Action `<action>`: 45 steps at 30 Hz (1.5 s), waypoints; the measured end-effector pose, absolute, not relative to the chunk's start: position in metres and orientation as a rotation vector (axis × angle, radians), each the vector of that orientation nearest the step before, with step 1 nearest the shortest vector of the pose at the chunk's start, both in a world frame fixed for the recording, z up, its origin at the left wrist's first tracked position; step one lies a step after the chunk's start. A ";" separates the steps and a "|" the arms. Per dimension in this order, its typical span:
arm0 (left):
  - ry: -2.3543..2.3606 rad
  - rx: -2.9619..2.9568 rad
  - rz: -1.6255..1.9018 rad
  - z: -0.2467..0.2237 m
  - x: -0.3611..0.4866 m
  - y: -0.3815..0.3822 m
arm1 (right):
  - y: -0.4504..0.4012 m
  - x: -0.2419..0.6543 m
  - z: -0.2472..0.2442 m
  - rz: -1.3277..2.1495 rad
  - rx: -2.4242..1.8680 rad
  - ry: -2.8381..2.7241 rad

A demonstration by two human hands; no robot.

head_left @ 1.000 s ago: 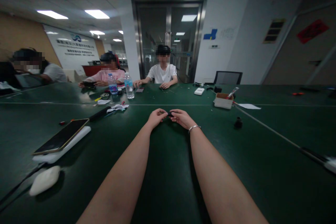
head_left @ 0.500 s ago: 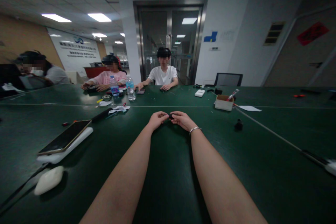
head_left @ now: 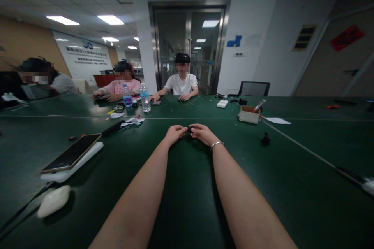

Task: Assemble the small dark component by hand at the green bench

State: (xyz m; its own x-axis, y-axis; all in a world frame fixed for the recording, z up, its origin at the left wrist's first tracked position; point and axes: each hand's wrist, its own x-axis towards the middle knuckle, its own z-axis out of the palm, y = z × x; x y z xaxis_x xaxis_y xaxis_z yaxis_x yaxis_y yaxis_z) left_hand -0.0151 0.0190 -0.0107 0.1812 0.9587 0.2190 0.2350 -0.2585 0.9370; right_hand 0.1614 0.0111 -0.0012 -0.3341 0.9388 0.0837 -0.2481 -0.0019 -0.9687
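Both arms stretch forward over the green table (head_left: 189, 186). Between the fingertips of my two hands is a small black object (head_left: 189, 128), too small and too covered to name. My left hand (head_left: 176, 134) pinches its left side with thumb and fingers. On its right side, my right hand (head_left: 204, 134) is closed with the fingers curled round it; a silver bracelet (head_left: 217, 145) circles that wrist. The fingers hide most of the object.
On the left lie a phone (head_left: 73, 152) on a white block and a pale rounded object (head_left: 54, 201). Right of my hands are a small black part (head_left: 265, 139) and an open box (head_left: 249, 114). Farther off stand water bottles (head_left: 145, 98); several people sit beyond.
My hands hold almost the same place and grip on the small black object. Little else differs.
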 end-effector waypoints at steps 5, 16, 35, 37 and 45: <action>1.173 1.664 1.112 -0.009 -0.015 0.018 | 0.012 0.163 -0.002 1.530 -0.787 -1.301; 1.222 1.662 1.081 -0.010 -0.013 0.021 | 0.012 0.162 -0.002 1.530 -0.785 -1.332; 1.311 1.714 1.072 -0.014 -0.012 0.024 | 0.014 0.163 -0.004 1.533 -0.758 -1.337; 1.278 1.702 1.103 -0.015 -0.011 0.023 | 0.014 0.162 -0.005 1.526 -0.772 -1.321; 1.159 1.621 1.168 -0.010 -0.008 0.016 | 0.013 0.161 -0.003 1.533 -0.793 -1.233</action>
State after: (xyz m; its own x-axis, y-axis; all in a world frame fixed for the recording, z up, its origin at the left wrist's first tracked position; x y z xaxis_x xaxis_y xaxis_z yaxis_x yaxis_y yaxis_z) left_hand -0.0083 0.0157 -0.0100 0.1505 0.9631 0.2232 0.2155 -0.2523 0.9434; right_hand 0.1614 0.0127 -0.0026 -0.3105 0.9469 0.0839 -0.2851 -0.0086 -0.9585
